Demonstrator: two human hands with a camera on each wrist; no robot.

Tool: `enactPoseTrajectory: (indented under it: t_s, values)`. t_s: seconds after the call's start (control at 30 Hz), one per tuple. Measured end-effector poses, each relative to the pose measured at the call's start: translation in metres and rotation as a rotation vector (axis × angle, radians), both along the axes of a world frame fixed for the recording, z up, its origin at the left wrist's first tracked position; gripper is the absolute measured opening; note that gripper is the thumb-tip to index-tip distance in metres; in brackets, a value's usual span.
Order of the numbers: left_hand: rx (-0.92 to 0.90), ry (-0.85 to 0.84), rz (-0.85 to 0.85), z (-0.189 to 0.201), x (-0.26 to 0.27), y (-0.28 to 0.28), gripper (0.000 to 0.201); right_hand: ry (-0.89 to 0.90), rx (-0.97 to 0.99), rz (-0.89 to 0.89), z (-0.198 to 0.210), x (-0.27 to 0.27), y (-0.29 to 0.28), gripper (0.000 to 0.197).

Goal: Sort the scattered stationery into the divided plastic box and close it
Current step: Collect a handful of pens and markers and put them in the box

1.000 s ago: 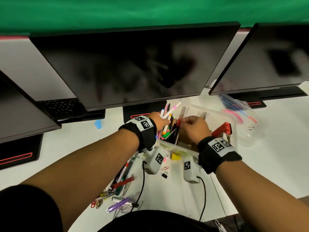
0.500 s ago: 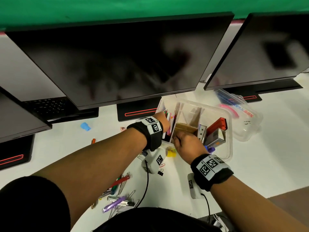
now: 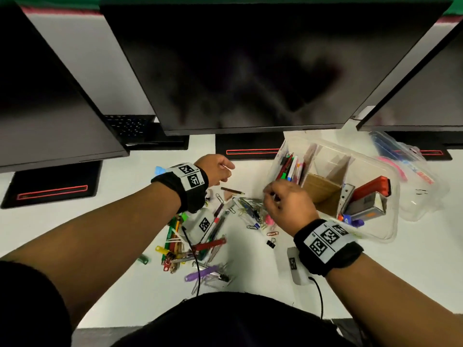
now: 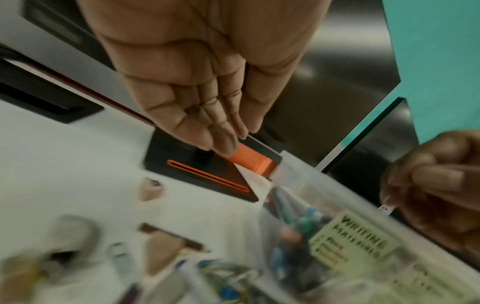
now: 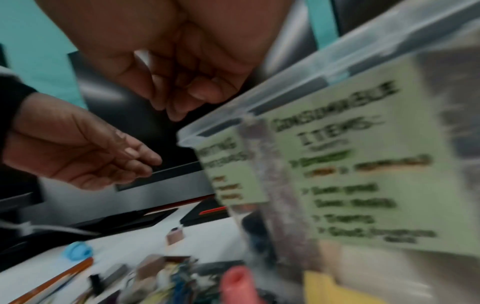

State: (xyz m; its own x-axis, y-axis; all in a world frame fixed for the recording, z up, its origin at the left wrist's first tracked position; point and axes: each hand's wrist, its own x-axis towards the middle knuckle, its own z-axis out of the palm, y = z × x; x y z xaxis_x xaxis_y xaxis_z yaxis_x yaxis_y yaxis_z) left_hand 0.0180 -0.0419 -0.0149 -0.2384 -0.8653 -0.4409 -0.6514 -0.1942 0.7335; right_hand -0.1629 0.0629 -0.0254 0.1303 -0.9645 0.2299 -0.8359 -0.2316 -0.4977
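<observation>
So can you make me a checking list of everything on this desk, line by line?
Surface: white desk, crowded in the middle.
Job's things: clear divided box, lid off; pens stand in its left section, red stapler at the right.
Clutter: paper clips, short pencil, purple pen, blue eraser lie loose.
Hands: left hand over the desk, holding nothing; right hand over the clips, fingers curled, maybe pinching something small.
Cables: black cable crosses the pile.
Surroundings: dark monitors; plastic bag behind the box.

L hand loose; R hand curled.
</observation>
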Motion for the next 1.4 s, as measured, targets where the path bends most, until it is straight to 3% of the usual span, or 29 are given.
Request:
enactPoseTrajectory:
  t_s: [0.13, 0.3, 0.5, 0.7, 0.83, 0.93, 1.07, 1.17, 1.3, 1.4]
  values:
    - [-0.029, -0.274, -0.146, -0.014, 0.048, 0.010, 0.029, 0.231, 0.308, 0.175, -0.029, 0.031, -0.006, 0.020]
    - [0.024, -0.473, -0.228, -0.034, 0.107, 0.026, 0.029, 0.447, 0.531, 0.060, -0.068, 0.040, -0.007, 0.038]
    - [0.050, -0.660, -0.210, -0.049, 0.172, 0.035, 0.035, 0.607, 0.586, -0.034, -0.075, 0.049, -0.013, 0.034]
    - [0.111, -0.716, -0.135, -0.063, 0.197, 0.040, 0.033, 0.548, 0.580, -0.022, -0.081, 0.069, -0.020, 0.030]
    - [0.056, -0.675, -0.142, -0.074, 0.186, 0.041, 0.029, 0.488, 0.571, 0.042, -0.081, 0.083, -0.022, 0.031]
    - [0.011, -0.650, -0.141, -0.076, 0.167, 0.037, 0.031, 0.452, 0.591, 0.074, -0.079, 0.092, -0.023, 0.042]
    - [-0.070, -0.631, -0.099, -0.075, 0.142, 0.031, 0.037, 0.415, 0.608, 0.008, -0.074, 0.093, -0.024, 0.048]
    - [-0.099, -0.607, -0.073, -0.076, 0.129, 0.024, 0.025, 0.346, 0.616, -0.066, -0.069, 0.085, -0.025, 0.047]
    - [-0.052, -0.612, -0.077, -0.085, 0.115, 0.021, 0.044, 0.237, 0.611, -0.130, -0.063, 0.075, -0.028, 0.039]
    - [-0.021, -0.635, -0.086, -0.089, 0.107, 0.021, 0.032, 0.207, 0.643, -0.140, -0.065, 0.069, -0.029, 0.038]
